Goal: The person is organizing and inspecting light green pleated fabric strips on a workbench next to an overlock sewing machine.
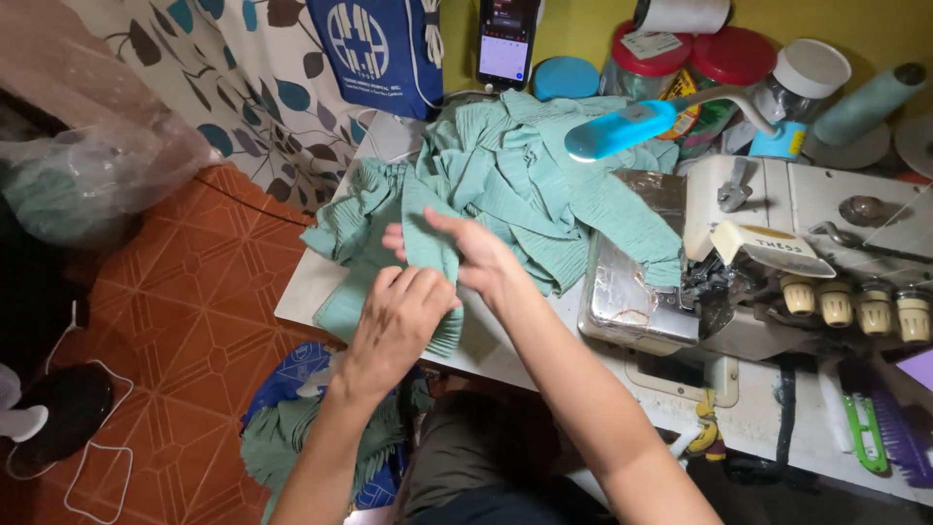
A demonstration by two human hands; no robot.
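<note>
On white table [301, 292], left hand [398, 316] and right hand [476, 255] both clamped on green pleated fabric [505, 175]; fingertips hidden.

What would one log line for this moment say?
left hand: grip on green pleated fabric | right hand: pinching same fabric | place: white table edge | beside: sewing machine | lamp above

pleated cloth [505, 185]: matt green | machine cover [632, 282]: shiny metal
</note>
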